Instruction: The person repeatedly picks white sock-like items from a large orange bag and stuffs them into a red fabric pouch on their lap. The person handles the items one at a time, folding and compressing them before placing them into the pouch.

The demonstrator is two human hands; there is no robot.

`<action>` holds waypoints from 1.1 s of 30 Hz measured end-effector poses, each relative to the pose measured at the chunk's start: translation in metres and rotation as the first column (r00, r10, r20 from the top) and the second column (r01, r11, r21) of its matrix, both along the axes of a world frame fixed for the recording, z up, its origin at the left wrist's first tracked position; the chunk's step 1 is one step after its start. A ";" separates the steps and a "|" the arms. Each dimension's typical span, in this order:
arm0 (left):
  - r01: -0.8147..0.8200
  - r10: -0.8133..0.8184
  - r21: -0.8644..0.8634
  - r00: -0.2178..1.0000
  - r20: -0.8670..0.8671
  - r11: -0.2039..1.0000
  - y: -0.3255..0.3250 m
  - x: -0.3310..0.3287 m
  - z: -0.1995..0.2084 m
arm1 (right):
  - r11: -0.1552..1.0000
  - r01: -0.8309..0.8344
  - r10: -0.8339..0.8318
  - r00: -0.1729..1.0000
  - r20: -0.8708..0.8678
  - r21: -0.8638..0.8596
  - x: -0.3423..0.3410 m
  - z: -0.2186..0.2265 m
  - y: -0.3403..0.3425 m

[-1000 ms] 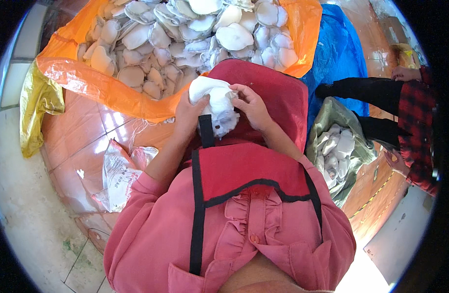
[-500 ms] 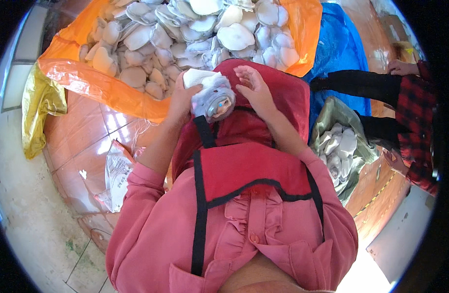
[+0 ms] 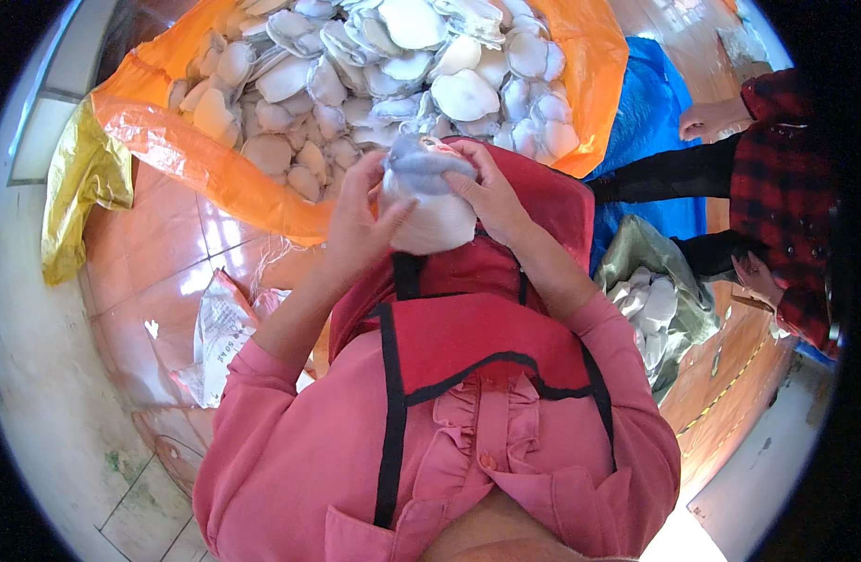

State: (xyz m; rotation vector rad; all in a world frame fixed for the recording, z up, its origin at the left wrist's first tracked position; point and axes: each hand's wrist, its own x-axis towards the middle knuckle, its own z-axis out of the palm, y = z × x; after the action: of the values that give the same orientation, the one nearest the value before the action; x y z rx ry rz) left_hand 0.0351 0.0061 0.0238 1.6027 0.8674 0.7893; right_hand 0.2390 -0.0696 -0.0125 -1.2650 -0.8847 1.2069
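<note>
Between my two hands is a plush doll head piece (image 3: pixel 432 217), with a white rounded side toward me and grey fur at its top. A small part of a doll face peeks out at the far upper edge, mostly hidden. My left hand (image 3: pixel 367 208) grips the left side, its thumb across the white fabric. The fingers and thumb of my right hand (image 3: pixel 491 192) hold the grey fur on the right side. It is held above the red apron (image 3: pixel 505 365) over my lap.
Ahead lies an orange sack (image 3: pixel 601 80) bearing a heap of grey-white plush pieces (image 3: pixel 465 95). A green sack (image 3: pixel 697 314) with more pieces stands right, near a blue sheet (image 3: pixel 651 103) and a person in a plaid shirt (image 3: pixel 777 201). A yellow sack (image 3: pixel 89 192) lies left.
The doll head has turned, so its face points away and its white side shows. It has shifted right and nearer. My right hand, apart from it before, now grips it.
</note>
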 end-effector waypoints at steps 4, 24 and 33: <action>-0.008 0.085 0.350 0.975 -0.206 0.937 -0.002 -0.001 0.002 | 0.992 -0.117 0.116 0.993 -0.039 -0.039 -0.003 0.014 -0.004; 0.106 0.021 0.357 0.942 -0.335 0.928 -0.011 -0.030 -0.021 | 0.885 -0.349 0.419 0.884 0.205 -0.307 -0.025 0.010 0.020; 0.266 -0.136 0.265 0.896 -0.423 0.927 -0.012 -0.053 -0.019 | 0.712 -0.684 0.702 0.683 0.200 -0.161 -0.036 0.008 0.009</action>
State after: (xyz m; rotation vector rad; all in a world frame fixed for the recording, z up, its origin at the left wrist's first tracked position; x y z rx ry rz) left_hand -0.0181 -0.0063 0.0045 2.1545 0.8642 0.4710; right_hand 0.2035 -0.0603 -0.0049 -1.1799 -1.6241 1.7044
